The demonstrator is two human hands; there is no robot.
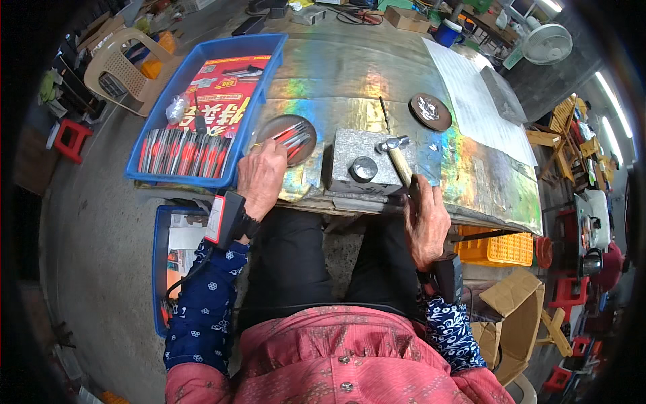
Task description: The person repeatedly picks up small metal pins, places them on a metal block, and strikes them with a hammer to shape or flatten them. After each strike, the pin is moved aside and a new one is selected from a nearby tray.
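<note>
My left hand (262,176) reaches to the near-left rim of a round brown dish (311,143). Its fingers are curled together, and what they pinch, if anything, is hidden. Several slim red and silvery metal pieces (295,137) lie in that dish. My right hand (428,222) is closed round the lower end of the wooden handle of a small hammer (398,156). The hammer's head rests over the right side of a grey metal block (344,147). On the block stands a short dark cylinder with a shiny top (363,169). A thin dark rod (384,113) lies behind the block.
At the left, a blue tray (252,118) holds a row of slim red and black sleeved pieces (182,153). A second brown dish (443,120) with small whitish pieces sits at the right. Below are a blue bin (160,269), a yellow crate (494,249) and a cardboard box (518,310).
</note>
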